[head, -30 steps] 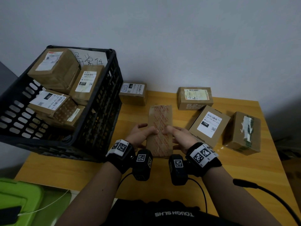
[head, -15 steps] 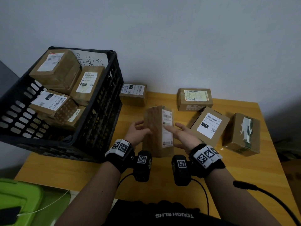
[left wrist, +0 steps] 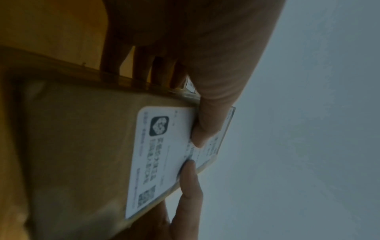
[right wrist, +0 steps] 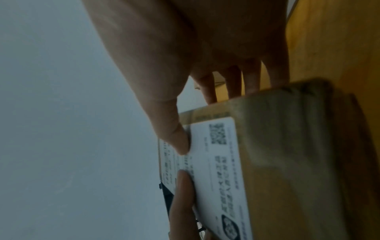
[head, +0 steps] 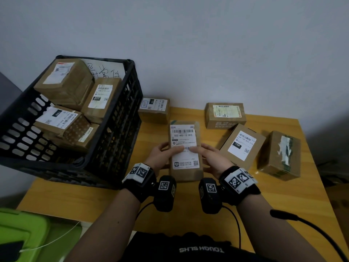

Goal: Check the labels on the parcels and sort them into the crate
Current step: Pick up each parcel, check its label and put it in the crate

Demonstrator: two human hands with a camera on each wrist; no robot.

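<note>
Both hands were on it: the left hand [head: 160, 156] and the right hand [head: 212, 157] gripped one cardboard parcel [head: 186, 174] between them, thumbs pressed onto the face, fingers curled round behind its long edges. The two thumb tips nearly met across the white shipping label [head: 184, 146], which faced straight up at the head camera, barcode at the far end, QR code at the near end. From the left wrist view, the left thumb [left wrist: 207, 123] lay flat on that label [left wrist: 162, 159] with the other thumb just below it; the right wrist view showed the same pinch mirrored, right thumb [right wrist: 174, 138] on the label's edge.

The parcel was held above the yellow wooden table [head: 245, 201], straight ahead of the person. Just off to the left of the hands stood the black slotted crate [head: 120, 133], already loaded with several labelled boxes. Beyond the left hand, against the wall, sat a small labelled box [head: 154, 110]. Beyond the right hand lay a box printed 8.2 [head: 225, 115]. Right of the right hand rested a box with a 15H label [head: 242, 146], and farther right a taped box [head: 279, 156].
</note>
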